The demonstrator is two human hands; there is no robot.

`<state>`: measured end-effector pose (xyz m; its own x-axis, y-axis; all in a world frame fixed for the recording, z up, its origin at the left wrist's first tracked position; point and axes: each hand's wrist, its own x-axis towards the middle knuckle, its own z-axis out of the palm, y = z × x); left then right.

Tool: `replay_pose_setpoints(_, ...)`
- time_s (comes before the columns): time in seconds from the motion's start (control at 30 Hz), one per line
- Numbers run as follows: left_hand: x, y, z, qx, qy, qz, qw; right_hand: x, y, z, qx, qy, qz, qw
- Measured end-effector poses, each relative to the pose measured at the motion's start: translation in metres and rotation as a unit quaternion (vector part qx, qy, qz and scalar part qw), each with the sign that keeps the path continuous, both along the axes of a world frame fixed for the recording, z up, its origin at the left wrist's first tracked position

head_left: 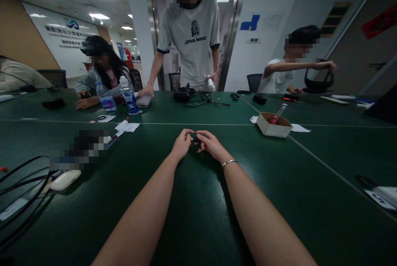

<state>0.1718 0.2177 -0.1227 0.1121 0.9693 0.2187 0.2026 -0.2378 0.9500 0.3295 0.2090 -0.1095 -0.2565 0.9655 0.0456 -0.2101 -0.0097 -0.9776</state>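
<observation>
Both my arms reach forward over the green table. My right hand (210, 144), with a silver bracelet at its wrist, is closed on a small black object (195, 138). My left hand (182, 144) pinches at the object's left end, where a small pale or shiny bit shows between the fingertips. Fingers cover much of the object, and it is too small for me to tell its kind. The two hands almost meet, just above the table.
To the right stands an open cardboard box (273, 127) holding a clear and red tube. Two bottles (130, 98) stand at the left, near a white case (65, 180) and black cables (34, 200). Across the table are several people; one standing person (194, 34) leans on it.
</observation>
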Motion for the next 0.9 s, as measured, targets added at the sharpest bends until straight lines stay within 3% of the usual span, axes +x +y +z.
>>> replay_pose_setpoints(0.77,0.0014,0.0002,0.0004,0.002,-0.002,0.018,1.000,0.0018,0.0004,-0.0008,0.020,0.011,0.013,1.000)
replay_pose_setpoints(0.9,0.0002,0.0024,-0.0030,0.006,0.001,0.014,1.000,0.0028,0.0004,-0.0006,-0.006,0.005,0.013,1.000)
